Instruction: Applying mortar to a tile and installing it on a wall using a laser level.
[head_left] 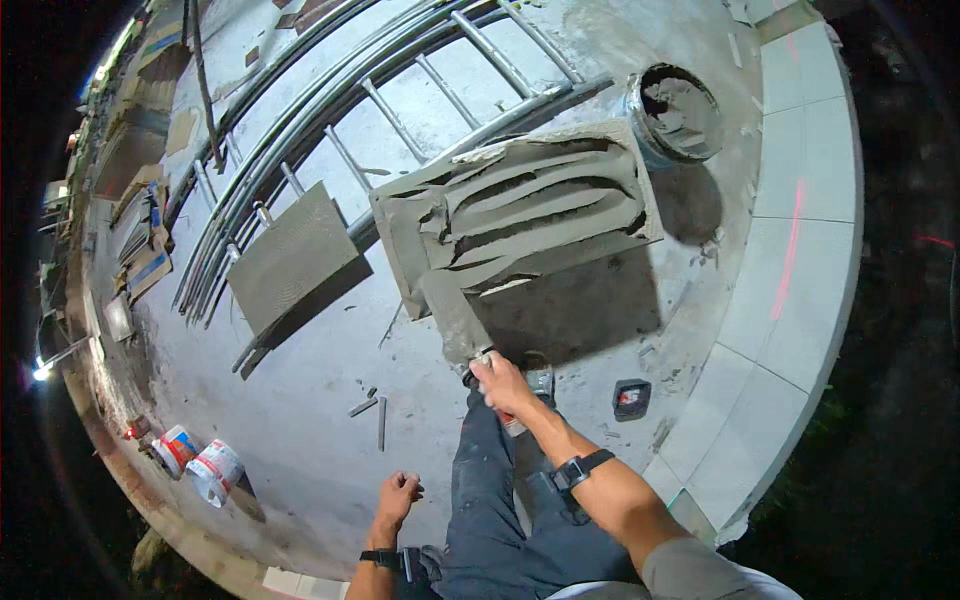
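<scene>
My right hand (pixel 503 387) grips the handle of a plastering trowel whose long flat blade (pixel 452 312), coated in grey mortar, touches the near left part of a mortar bed. That mortar (pixel 540 205) lies in thick curved ridges over a rectangular slab, with a dark shadow beneath its near edge. Low beside my left leg hangs my left hand (pixel 399 494), fingers curled in and nothing visible in them. A second rectangular slab (pixel 292 258), evenly coated in grey, rests left of the mortar bed, against a metal ladder (pixel 395 125).
Beyond the slab's far right corner stands a mortar bucket (pixel 676 115). Pale tiles (pixel 800 250) with a red laser line run along the right edge, darkness beyond. A small black box (pixel 631 400) sits near my foot. Two white buckets (pixel 215 472) and cardboard (pixel 148 235) are at left.
</scene>
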